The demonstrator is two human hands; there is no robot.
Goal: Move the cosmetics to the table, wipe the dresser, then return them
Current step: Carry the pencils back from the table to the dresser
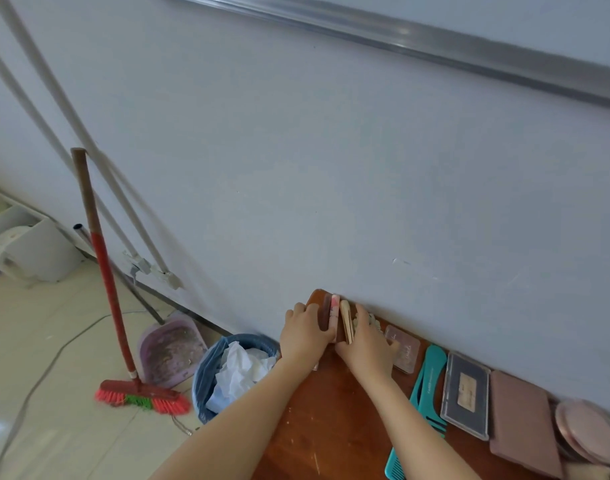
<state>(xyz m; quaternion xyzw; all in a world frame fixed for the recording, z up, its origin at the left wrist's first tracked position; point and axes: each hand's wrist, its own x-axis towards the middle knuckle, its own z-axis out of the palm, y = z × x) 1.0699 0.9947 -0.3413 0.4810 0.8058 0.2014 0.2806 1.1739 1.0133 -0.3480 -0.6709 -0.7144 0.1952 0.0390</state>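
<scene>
At the far left a white shelf unit (37, 251) stands on the tiled floor, and a red-handled broom (102, 258) leans on the grey wall (331, 168) with a purple dustpan (172, 351) just beside its head. Next comes a blue waste bin (205, 379) holding crumpled paper (241, 372), close against the left edge of the reddish wooden top (331, 410). At that top's far left corner, by the wall, the left hand (305, 336) curls its fingers against 3 slim sticks (335, 313), dark brown, pink and beige, lying side by side. The right hand (366, 346) grips the same sticks from the other side, so they sit clamped between the 2 hands. Something pale under the right fingers is too hidden to tell. Right of that hand, in a row along the wall, lie a pink palette (405, 351), a teal comb (430, 375), a dark clear-lidded palette (464, 394), a mauve palette (523, 420) and 1 round pink compact (587, 431)
</scene>
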